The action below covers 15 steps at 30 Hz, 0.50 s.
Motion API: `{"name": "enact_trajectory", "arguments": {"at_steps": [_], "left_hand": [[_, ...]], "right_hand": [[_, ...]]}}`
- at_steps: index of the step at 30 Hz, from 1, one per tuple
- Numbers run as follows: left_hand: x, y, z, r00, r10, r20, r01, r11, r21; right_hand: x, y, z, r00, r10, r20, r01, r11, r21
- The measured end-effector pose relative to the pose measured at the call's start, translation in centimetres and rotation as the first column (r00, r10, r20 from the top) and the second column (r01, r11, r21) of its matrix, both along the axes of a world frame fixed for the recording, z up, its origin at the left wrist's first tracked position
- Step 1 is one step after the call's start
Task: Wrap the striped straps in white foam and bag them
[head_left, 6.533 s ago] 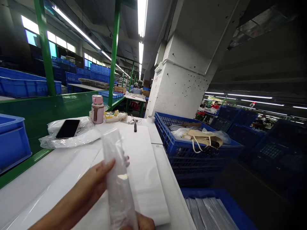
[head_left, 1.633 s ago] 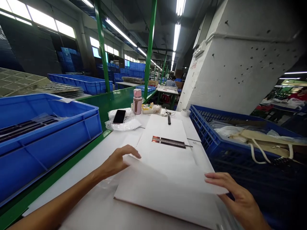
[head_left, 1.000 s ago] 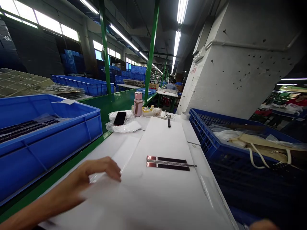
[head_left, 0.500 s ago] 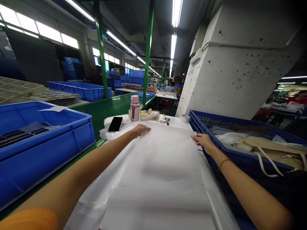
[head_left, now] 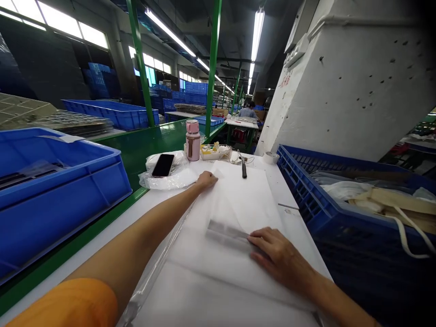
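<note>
A thin white translucent sheet (head_left: 200, 268) lies over the white table in front of me. My left hand (head_left: 206, 180) is closed on its far left corner, fingertips pinched together. Nearer to me on the right, my right hand (head_left: 277, 250) is low over the sheet, thumb and fingers closed at a blurred grey band (head_left: 226, 232). Whether this band is a fold of the sheet or a separate flat strip, I cannot tell. A diagonal sheet edge runs between the hands. Beyond them lies a black-handled tool (head_left: 244, 169).
A phone (head_left: 163, 165) rests on clear plastic wrap left of a pink bottle (head_left: 192, 141). Behind are a tray of small parts (head_left: 215, 151) and a tape roll (head_left: 270, 157). Blue crates (head_left: 61, 195) flank the table left and right (head_left: 303, 190). A pillar (head_left: 340, 91) rises at right.
My right hand has come back towards me and inward from the sheet's far right corner. My left hand stays near the far left corner. The black-handled tool is more exposed.
</note>
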<state>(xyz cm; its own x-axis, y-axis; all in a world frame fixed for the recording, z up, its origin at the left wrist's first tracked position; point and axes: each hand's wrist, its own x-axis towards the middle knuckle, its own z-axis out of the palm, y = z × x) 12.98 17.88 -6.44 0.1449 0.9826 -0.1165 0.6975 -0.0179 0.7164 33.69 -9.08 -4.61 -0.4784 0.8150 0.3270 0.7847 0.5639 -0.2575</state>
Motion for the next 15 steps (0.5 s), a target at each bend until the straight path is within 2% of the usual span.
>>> {"name": "enact_trajectory", "arguments": {"at_steps": [4, 7, 9, 10, 13, 15], "left_hand": [[0.1, -1.9, 1.8, 0.997, -0.028, -0.076, 0.038, 0.99, 0.136], [0.2, -5.2, 3.6, 0.985, -0.13, -0.115, 0.16, 0.936, 0.313], [0.1, -8.2, 4.4, 0.941, -0.297, -0.159, 0.336, 0.86, 0.384], [0.1, -9.8, 4.5, 0.893, -0.407, -0.193, 0.451, 0.806, 0.383], [-0.4, -14.0, 4.3, 0.664, -0.689, -0.289, 0.747, 0.599, 0.288], [-0.9, -15.7, 4.0, 0.561, -0.76, -0.329, 0.827, 0.506, 0.242]], "right_hand": [[-0.6, -1.7, -0.4, 0.998, -0.038, 0.056, 0.039, 0.999, -0.014], [-0.7, -1.7, -0.3, 0.993, -0.077, 0.085, 0.079, 0.997, -0.012], [-0.9, -1.7, -0.2, 0.99, -0.092, 0.103, 0.093, 0.996, 0.002], [-1.0, -1.9, -0.2, 0.989, -0.098, 0.107, 0.097, 0.995, 0.01], [-1.2, -2.5, -0.4, 0.984, -0.134, 0.12, 0.13, 0.991, 0.042], [-1.3, -3.2, -0.6, 0.975, -0.172, 0.14, 0.164, 0.984, 0.063]]}}
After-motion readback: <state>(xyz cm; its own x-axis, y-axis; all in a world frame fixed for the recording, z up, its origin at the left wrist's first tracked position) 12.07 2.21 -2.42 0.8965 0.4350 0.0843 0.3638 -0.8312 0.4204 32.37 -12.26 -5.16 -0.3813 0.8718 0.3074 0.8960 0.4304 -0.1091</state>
